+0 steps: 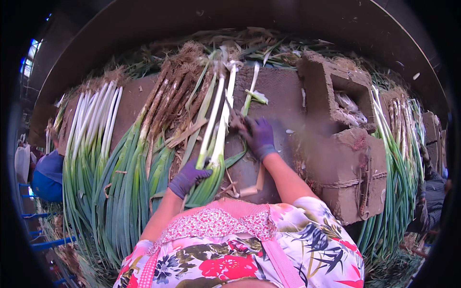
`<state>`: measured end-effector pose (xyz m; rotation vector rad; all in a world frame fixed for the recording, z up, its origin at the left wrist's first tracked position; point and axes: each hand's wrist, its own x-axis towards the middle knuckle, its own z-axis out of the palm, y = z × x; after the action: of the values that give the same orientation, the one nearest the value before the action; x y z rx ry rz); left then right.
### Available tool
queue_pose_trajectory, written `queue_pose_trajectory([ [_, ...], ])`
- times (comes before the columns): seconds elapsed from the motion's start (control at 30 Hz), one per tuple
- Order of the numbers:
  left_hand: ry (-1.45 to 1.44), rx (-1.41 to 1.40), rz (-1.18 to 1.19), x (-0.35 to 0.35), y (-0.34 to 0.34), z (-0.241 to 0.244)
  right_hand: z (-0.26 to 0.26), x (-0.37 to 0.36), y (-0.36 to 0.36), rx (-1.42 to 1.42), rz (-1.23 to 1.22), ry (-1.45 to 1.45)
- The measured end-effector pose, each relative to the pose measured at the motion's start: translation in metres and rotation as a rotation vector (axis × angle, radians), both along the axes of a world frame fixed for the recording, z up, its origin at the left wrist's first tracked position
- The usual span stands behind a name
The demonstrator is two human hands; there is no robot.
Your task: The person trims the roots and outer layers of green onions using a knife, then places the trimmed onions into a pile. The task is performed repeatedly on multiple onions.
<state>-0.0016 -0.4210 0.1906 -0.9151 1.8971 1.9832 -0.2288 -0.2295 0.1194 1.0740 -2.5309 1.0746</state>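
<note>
My left hand, in a purple glove, grips the green part of a few long green onions whose white stems and roots point away from me. My gloved right hand holds a small knife against the right side of these stems. Left of them lie unpeeled green onions with brown, soil-covered stems and bushy roots. Farther left is a row of peeled onions with clean white stems. One thin white stalk lies just beyond my right hand.
Concrete blocks, one tied with rope, stand at the right, with a hollow one behind. More onions lie beyond them. Leaf scraps line the far edge. A person in blue is at the left, another in dark clothes at the right.
</note>
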Motion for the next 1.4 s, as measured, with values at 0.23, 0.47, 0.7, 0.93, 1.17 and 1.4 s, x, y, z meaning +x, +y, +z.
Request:
queue_pose_trajectory([
  [0.23, 0.200, -0.131, 0.012, -0.011, -0.021, 0.027, 0.029, 0.110, 0.097, 0.152, 0.252, -0.197],
  [0.47, 0.254, -0.181, 0.029, -0.012, 0.014, 0.058, 0.086, 0.052, 0.010, -0.327, 0.018, -0.667],
  [0.7, 0.281, -0.357, -0.043, -0.004, -0.003, 0.050, 0.045, 0.035, -0.046, -0.268, 0.309, -1.297],
  [0.93, 0.191, -0.096, 0.166, 0.005, -0.011, 0.068, 0.046, 0.002, -0.034, -0.662, -0.007, -1.371],
  [1.17, 0.323, -0.393, 0.065, 0.001, -0.017, 0.060, 0.080, 0.049, -0.057, -0.113, 0.434, -1.525],
  [1.4, 0.239, -0.007, 0.270, 0.024, -0.031, 0.085, 0.034, -0.056, 0.013, 0.060, -0.607, 0.282],
])
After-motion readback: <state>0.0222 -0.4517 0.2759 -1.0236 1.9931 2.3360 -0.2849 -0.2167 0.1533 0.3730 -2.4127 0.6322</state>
